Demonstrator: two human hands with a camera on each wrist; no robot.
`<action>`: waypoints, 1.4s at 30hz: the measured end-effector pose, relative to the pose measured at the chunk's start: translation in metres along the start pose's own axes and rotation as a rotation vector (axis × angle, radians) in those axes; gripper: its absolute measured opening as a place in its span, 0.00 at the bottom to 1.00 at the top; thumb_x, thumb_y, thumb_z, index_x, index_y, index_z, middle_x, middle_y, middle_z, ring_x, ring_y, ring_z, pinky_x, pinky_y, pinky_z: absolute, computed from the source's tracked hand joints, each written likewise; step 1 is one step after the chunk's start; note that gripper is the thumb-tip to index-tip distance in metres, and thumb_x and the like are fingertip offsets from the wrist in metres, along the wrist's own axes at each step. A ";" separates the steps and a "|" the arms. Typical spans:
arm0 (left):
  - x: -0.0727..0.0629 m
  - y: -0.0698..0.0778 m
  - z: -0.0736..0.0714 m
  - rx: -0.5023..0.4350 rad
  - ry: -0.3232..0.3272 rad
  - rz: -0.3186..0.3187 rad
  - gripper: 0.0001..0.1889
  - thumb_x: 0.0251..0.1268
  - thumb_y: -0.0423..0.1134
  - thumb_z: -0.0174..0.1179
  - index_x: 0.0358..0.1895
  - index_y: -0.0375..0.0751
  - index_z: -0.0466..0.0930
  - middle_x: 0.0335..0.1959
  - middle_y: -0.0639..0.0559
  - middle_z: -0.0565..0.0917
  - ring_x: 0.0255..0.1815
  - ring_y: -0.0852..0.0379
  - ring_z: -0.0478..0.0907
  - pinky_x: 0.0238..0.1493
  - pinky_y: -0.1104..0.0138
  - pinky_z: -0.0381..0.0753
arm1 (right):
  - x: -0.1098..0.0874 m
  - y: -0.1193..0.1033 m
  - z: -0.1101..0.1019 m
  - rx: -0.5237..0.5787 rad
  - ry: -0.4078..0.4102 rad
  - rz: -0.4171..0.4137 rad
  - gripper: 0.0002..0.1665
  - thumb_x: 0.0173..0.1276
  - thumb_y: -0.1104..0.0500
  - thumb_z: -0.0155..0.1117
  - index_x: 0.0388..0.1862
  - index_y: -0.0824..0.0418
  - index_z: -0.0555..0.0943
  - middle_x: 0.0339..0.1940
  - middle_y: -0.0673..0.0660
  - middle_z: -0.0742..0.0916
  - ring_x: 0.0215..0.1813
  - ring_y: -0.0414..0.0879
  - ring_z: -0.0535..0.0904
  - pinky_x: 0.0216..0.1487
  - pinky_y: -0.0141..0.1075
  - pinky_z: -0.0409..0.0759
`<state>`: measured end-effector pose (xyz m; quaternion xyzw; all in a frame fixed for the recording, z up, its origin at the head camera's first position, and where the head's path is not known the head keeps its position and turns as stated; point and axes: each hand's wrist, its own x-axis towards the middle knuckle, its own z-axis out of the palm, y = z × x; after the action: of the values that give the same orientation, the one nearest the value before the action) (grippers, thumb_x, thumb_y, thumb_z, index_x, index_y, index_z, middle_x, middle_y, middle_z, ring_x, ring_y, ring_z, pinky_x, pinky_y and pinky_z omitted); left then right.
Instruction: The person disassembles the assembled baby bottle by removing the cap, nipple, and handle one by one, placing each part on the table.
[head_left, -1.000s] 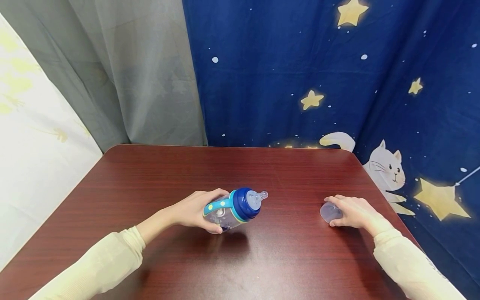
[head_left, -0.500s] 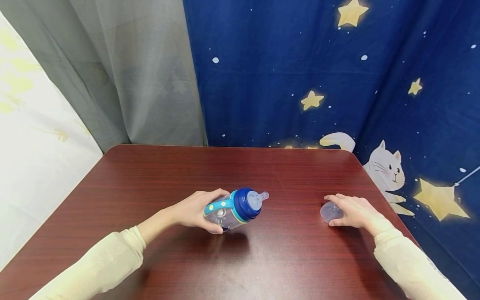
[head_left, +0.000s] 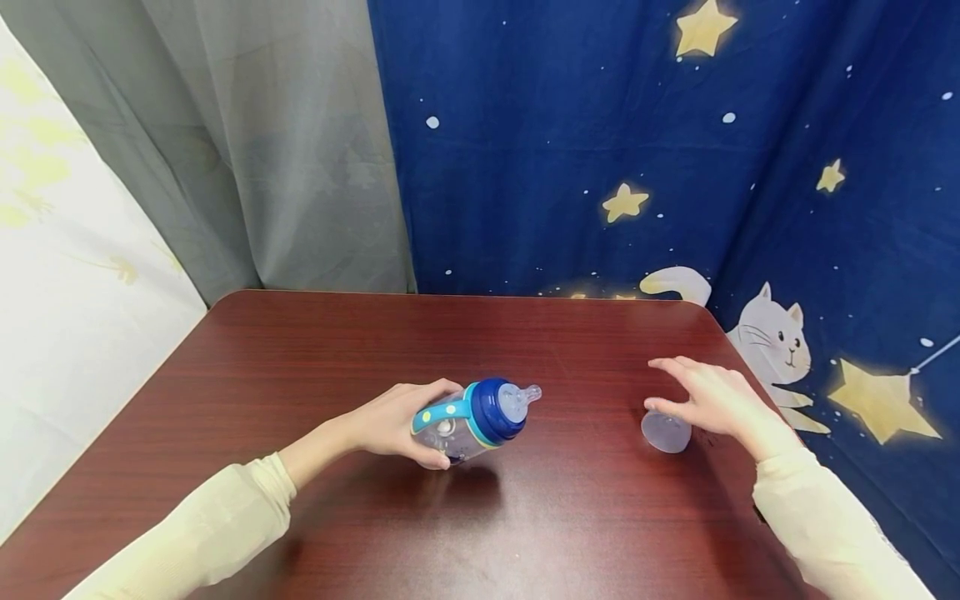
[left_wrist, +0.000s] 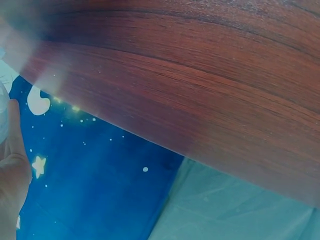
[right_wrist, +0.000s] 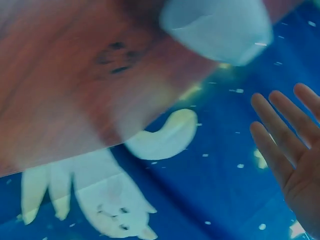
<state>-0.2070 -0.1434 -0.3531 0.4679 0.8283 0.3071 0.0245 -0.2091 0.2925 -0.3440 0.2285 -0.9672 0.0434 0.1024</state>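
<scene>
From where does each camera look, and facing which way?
Head: worn there, looking forward and down at the table, bottle and translucent cap; left hand and right hand show.
Left wrist: worn there, looking across the table to the blue curtain; part of that hand shows.
Right wrist: worn there, looking at cap and cat print; fingers show.
Both wrist views share table and curtain.
</scene>
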 end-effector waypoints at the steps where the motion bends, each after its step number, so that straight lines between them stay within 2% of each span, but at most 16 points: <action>1: 0.000 0.001 0.000 0.000 0.000 -0.001 0.36 0.38 0.61 0.65 0.54 0.54 0.63 0.36 0.60 0.76 0.34 0.64 0.73 0.32 0.70 0.73 | 0.002 -0.003 -0.003 0.005 0.038 -0.011 0.35 0.52 0.36 0.60 0.52 0.57 0.74 0.47 0.59 0.79 0.44 0.53 0.77 0.36 0.51 0.72; 4: 0.002 0.002 0.001 0.002 -0.001 -0.005 0.37 0.38 0.61 0.65 0.54 0.54 0.63 0.36 0.63 0.75 0.34 0.65 0.73 0.33 0.70 0.73 | 0.009 -0.013 -0.011 0.010 0.153 -0.052 0.29 0.55 0.42 0.61 0.51 0.57 0.75 0.45 0.58 0.80 0.42 0.51 0.78 0.33 0.48 0.74; 7: 0.002 0.003 0.002 0.006 -0.006 -0.009 0.37 0.38 0.61 0.65 0.54 0.54 0.63 0.36 0.63 0.75 0.34 0.66 0.72 0.32 0.70 0.73 | 0.014 -0.026 -0.018 0.028 0.233 -0.093 0.26 0.55 0.46 0.62 0.50 0.56 0.75 0.44 0.57 0.81 0.41 0.49 0.78 0.31 0.46 0.74; 18: 0.004 0.001 0.005 0.011 -0.022 -0.011 0.37 0.38 0.62 0.64 0.54 0.53 0.63 0.37 0.57 0.77 0.35 0.66 0.72 0.33 0.70 0.73 | 0.030 -0.072 -0.035 0.052 0.428 -0.252 0.23 0.55 0.49 0.61 0.49 0.55 0.77 0.45 0.54 0.81 0.46 0.46 0.76 0.31 0.42 0.76; 21: 0.005 0.002 0.006 0.007 -0.026 -0.015 0.38 0.38 0.62 0.64 0.55 0.53 0.63 0.37 0.55 0.77 0.35 0.64 0.73 0.34 0.70 0.73 | 0.033 -0.083 -0.038 0.078 0.452 -0.291 0.23 0.56 0.49 0.60 0.50 0.56 0.77 0.45 0.53 0.81 0.47 0.46 0.76 0.33 0.42 0.76; 27: 0.006 0.002 0.006 -0.005 -0.035 -0.019 0.38 0.38 0.63 0.64 0.55 0.54 0.63 0.38 0.59 0.76 0.36 0.63 0.73 0.33 0.70 0.73 | 0.037 -0.101 -0.044 0.140 0.419 -0.342 0.23 0.58 0.47 0.58 0.51 0.56 0.76 0.47 0.52 0.80 0.49 0.45 0.75 0.39 0.43 0.75; 34: 0.008 0.003 0.008 0.009 -0.032 -0.014 0.38 0.38 0.63 0.64 0.55 0.54 0.63 0.38 0.63 0.75 0.35 0.66 0.72 0.33 0.71 0.73 | 0.041 -0.125 -0.044 0.179 0.265 -0.361 0.30 0.58 0.40 0.56 0.57 0.51 0.72 0.52 0.48 0.77 0.54 0.42 0.71 0.46 0.42 0.72; 37: 0.009 0.003 0.008 0.000 -0.038 -0.025 0.38 0.38 0.63 0.64 0.55 0.55 0.62 0.38 0.64 0.75 0.35 0.67 0.72 0.33 0.71 0.73 | 0.043 -0.134 -0.043 0.195 0.224 -0.376 0.33 0.56 0.36 0.56 0.58 0.49 0.70 0.53 0.46 0.76 0.54 0.41 0.70 0.47 0.41 0.71; 42: 0.009 0.004 0.008 -0.006 -0.038 -0.030 0.37 0.38 0.63 0.64 0.55 0.54 0.63 0.37 0.64 0.75 0.35 0.67 0.72 0.33 0.71 0.74 | 0.046 -0.144 -0.042 0.212 0.201 -0.428 0.37 0.52 0.32 0.56 0.58 0.48 0.70 0.53 0.44 0.76 0.53 0.38 0.71 0.45 0.38 0.72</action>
<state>-0.2066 -0.1307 -0.3555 0.4612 0.8338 0.3000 0.0463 -0.1770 0.1499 -0.2878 0.4322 -0.8717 0.1445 0.1804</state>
